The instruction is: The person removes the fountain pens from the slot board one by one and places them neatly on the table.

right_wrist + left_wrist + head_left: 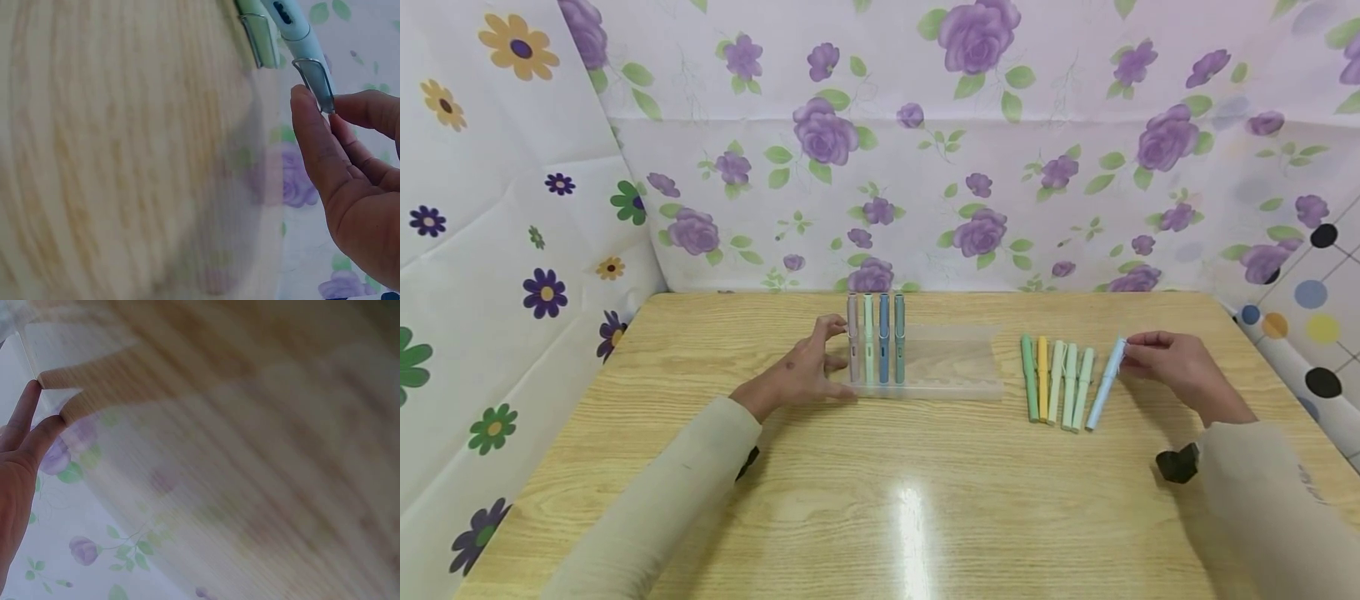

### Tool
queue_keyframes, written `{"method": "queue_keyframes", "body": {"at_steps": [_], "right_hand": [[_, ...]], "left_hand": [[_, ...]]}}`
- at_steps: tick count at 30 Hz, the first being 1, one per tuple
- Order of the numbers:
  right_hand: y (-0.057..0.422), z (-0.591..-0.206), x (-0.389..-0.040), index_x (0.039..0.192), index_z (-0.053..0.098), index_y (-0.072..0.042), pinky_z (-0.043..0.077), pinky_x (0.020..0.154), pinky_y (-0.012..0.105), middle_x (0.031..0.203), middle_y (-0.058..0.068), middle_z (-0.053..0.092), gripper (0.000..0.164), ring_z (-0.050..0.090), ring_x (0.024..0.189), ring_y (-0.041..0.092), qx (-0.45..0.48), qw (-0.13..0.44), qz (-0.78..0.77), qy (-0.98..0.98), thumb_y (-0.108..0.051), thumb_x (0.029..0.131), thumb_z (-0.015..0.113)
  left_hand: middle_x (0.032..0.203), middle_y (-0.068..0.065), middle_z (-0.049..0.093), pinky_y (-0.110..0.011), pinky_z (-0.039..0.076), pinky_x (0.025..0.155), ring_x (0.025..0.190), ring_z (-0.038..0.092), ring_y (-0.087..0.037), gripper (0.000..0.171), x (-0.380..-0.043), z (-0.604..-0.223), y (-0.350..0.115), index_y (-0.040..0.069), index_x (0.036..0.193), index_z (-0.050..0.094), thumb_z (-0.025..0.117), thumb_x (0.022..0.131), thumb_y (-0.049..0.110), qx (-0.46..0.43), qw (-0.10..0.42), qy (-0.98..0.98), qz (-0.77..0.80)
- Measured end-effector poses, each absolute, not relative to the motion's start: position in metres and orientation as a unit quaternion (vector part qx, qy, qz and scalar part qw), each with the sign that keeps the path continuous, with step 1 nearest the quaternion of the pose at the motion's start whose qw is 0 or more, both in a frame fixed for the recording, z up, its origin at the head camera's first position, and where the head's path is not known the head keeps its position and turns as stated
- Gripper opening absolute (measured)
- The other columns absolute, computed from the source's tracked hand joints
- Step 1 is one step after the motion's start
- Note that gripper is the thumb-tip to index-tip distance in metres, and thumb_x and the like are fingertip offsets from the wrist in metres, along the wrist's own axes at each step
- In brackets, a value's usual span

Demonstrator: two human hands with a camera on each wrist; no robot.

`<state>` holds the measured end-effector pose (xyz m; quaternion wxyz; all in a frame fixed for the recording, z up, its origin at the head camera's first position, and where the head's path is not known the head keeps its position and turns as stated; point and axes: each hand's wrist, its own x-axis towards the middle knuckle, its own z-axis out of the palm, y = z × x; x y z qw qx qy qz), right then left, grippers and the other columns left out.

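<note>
A clear plastic pen stand (955, 367) lies on the table, with a mauve pen (853, 358), a pale mint pen (869, 354), a blue pen (883, 350) and a grey-green pen (899, 350) side by side at its left end. My left hand (805, 367) holds that end, thumb at the front edge and fingers towards the back. In the left wrist view only part of the left hand (19, 469) shows. To the right, my right hand (1172, 367) pinches the clip end of a light blue pen (303, 40) between thumb and fingertips. This pen slants.
Left of the light blue pen lie a green pen (1030, 379), a yellow pen (1042, 379) and several pale green pens (1070, 387) in a loose row. A flowered cloth (910, 200) hangs behind the wooden table (820, 500).
</note>
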<state>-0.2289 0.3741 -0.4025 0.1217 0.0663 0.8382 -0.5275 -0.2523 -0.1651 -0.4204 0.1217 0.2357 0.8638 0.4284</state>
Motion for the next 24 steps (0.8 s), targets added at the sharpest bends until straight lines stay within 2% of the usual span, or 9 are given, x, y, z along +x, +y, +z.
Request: {"method": "queue_keyframes", "body": {"at_steps": [8,15,24], "right_hand": [[0.3721,-0.4107,-0.2310,0.135,0.042,0.013,0.057,0.082,0.032,0.092,-0.003,0.069,0.047,0.071,0.085,0.009,0.091,0.141,-0.547,0.820,-0.021,0.105,0.053],[0.3706,-0.4117,-0.2311,0.140,0.034,0.018,0.057,0.083,0.033,0.096,0.001,0.069,0.052,0.071,0.086,0.009,0.087,0.165,-0.549,0.815,-0.020,0.107,0.048],[0.3658,-0.4105,-0.2329,0.138,0.038,0.016,0.058,0.080,0.032,0.093,0.002,0.070,0.047,0.071,0.083,0.010,0.100,0.170,-0.527,0.827,-0.017,0.106,0.049]], "left_hand": [[0.159,-0.021,0.023,-0.050,0.047,0.100,0.122,0.059,-0.035,0.098,-0.2524,-0.4205,-0.1647,0.018,0.143,0.016,0.088,0.077,0.009,0.232,0.123,0.862,0.433],[0.159,-0.020,0.024,-0.052,0.044,0.103,0.122,0.060,-0.034,0.100,-0.2526,-0.4205,-0.1647,0.019,0.144,0.017,0.089,0.076,0.010,0.231,0.123,0.864,0.430],[0.160,-0.020,0.023,-0.052,0.043,0.104,0.122,0.060,-0.035,0.100,-0.2531,-0.4203,-0.1657,0.020,0.143,0.016,0.089,0.076,0.011,0.228,0.126,0.864,0.430]]}}
